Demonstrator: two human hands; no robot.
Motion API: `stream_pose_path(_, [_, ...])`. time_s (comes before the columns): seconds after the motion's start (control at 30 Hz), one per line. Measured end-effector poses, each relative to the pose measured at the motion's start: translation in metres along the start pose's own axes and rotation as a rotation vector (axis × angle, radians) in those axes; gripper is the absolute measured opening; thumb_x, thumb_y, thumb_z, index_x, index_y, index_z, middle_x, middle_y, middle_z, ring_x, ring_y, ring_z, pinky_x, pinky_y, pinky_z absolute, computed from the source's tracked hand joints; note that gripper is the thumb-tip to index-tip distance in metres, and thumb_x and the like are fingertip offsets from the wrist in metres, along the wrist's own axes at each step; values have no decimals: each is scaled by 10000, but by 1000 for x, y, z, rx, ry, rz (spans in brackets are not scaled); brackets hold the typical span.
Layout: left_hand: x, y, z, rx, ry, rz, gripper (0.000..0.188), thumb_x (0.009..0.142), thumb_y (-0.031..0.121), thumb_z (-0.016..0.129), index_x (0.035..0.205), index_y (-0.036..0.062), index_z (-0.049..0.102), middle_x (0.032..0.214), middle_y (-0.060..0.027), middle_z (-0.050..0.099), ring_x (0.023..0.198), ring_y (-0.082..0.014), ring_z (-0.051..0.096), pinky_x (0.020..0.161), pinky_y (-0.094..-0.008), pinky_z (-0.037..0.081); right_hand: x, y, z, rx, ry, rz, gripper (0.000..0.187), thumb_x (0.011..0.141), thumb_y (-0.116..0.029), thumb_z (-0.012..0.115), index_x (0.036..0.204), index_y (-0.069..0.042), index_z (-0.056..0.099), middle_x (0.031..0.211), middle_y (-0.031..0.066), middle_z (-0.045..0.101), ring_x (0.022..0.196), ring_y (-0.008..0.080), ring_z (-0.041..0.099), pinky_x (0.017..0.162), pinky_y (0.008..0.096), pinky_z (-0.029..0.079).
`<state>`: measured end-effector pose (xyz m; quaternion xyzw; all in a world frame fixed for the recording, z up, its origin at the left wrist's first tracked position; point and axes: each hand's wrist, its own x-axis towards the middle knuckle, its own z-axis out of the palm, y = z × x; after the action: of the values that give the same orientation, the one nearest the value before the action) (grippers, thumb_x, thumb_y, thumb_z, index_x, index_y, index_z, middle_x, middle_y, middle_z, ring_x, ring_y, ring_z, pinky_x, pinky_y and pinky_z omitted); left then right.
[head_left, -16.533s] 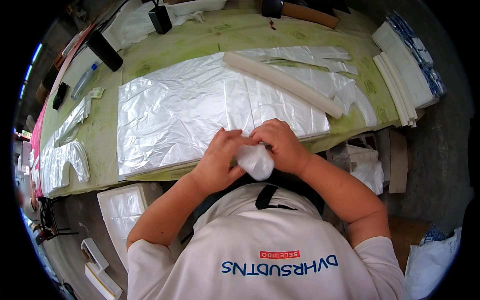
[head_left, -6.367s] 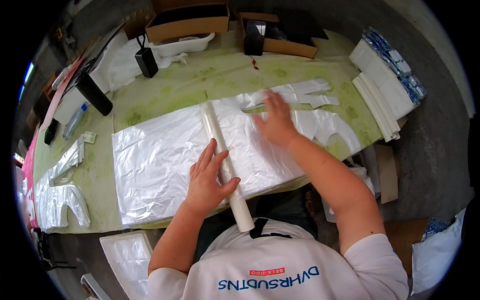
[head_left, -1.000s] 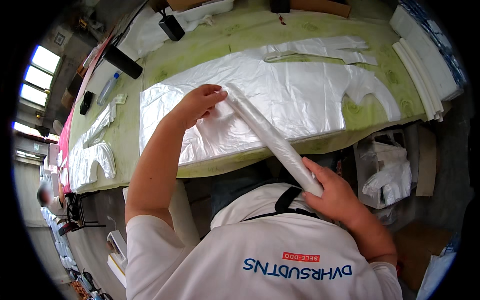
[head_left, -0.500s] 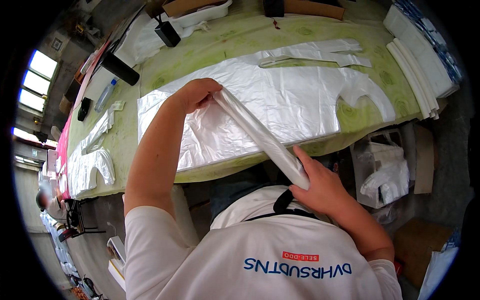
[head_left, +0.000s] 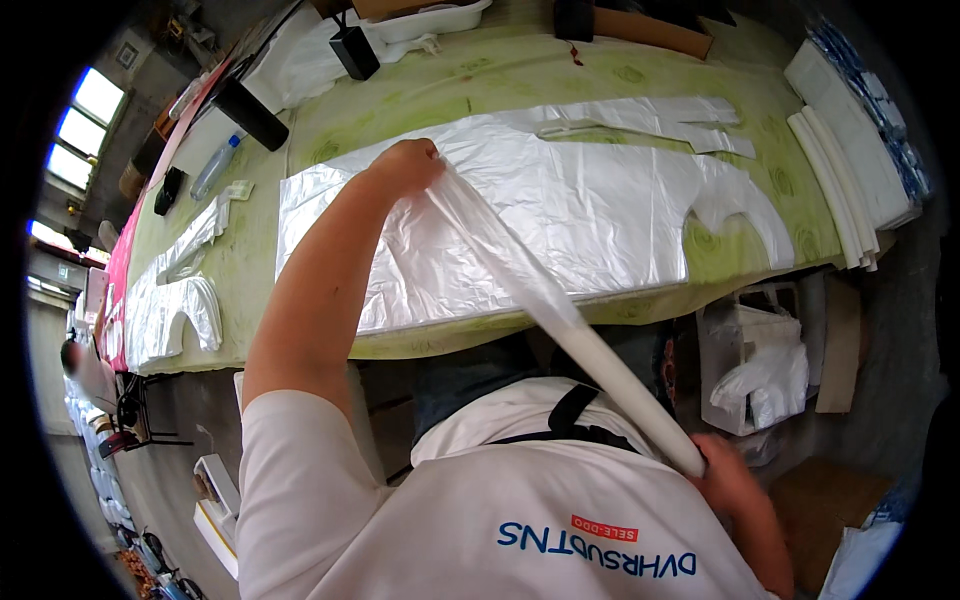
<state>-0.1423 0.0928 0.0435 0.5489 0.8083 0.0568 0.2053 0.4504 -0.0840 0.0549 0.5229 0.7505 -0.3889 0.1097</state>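
Clear sleeve [head_left: 500, 255] meets white roll [head_left: 635, 385]

L hand [head_left: 408, 166] clamped on sleeve's top end; R hand [head_left: 730, 478] clamped on roll's low end. These run btwn 2 grips. Plastic sheets [head_left: 610, 220] lie on table [head_left: 500, 65] below L hand.

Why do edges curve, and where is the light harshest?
Head view: the fisheye lens bows the front edge of the green table and blackens the corners; head view: the window is washed out and glare streaks the plastic sheets, while the roll looks duller.
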Motion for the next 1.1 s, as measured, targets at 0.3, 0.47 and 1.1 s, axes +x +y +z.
stream_pose_path(0.3, [-5, -13, -4, -564, 446, -98, 650, 809, 349, 744, 1326, 2, 556, 1298, -231, 601, 1165, -338, 605, 969, -424, 503, -9, 46, 21, 353, 180, 110, 546, 706, -30, 780, 1212, -40, 576, 1142, 191, 638, 1046, 342, 649, 914, 418, 522])
stream_pose_path(0.47, [-125, 27, 72, 195, 358, 706, 910, 829, 498, 767, 1518, 43, 383, 1571, -215, 354, 1491, -426, 262, 1222, -558, 206, 33, 15, -12, 211, 347, -135, 550, 738, -67, 781, 1243, -38, 565, 1158, 188, 650, 1058, 325, 656, 918, 402, 523])
stream_pose_path(1.1, [-195, 33, 99, 97, 229, 790, 717, 758, 63, 671, 1453, 159, 523, 1539, -25, 475, 1447, -276, 400, 1218, -517, 266, 255, -143, -90, -554, 902, -633, 563, 795, -303, 748, 1305, -101, 618, 1236, 148, 594, 1183, 371, 533, 1040, 489, 422])
